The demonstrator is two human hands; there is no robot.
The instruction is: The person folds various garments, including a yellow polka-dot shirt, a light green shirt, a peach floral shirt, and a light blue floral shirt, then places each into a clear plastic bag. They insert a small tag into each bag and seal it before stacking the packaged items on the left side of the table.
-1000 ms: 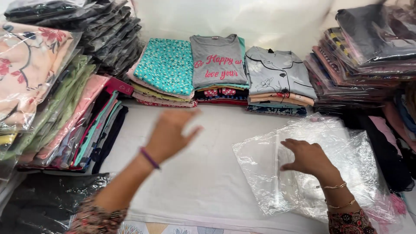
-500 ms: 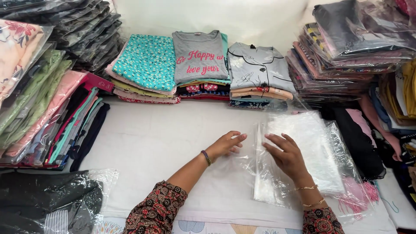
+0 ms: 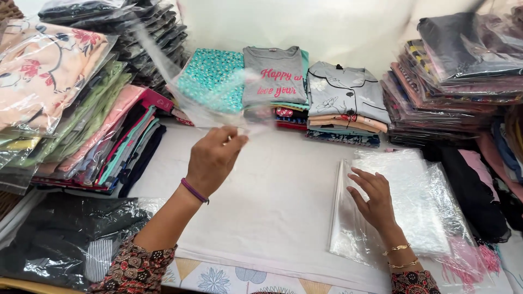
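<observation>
Three stacks of folded clothes (image 3: 283, 90) sit at twelve o'clock. One loose clear bag (image 3: 185, 81) hangs at eleven o'clock; one pile of clear bags (image 3: 414, 201) lies at four o'clock. Two hands show.

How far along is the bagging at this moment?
Done: packed garments in clear bags are stacked left and right. In hand: the left hand holds up one empty clear bag, while the right hand rests on the pile of empty bags. Left: three stacks of folded clothes at the back remain unbagged.
</observation>
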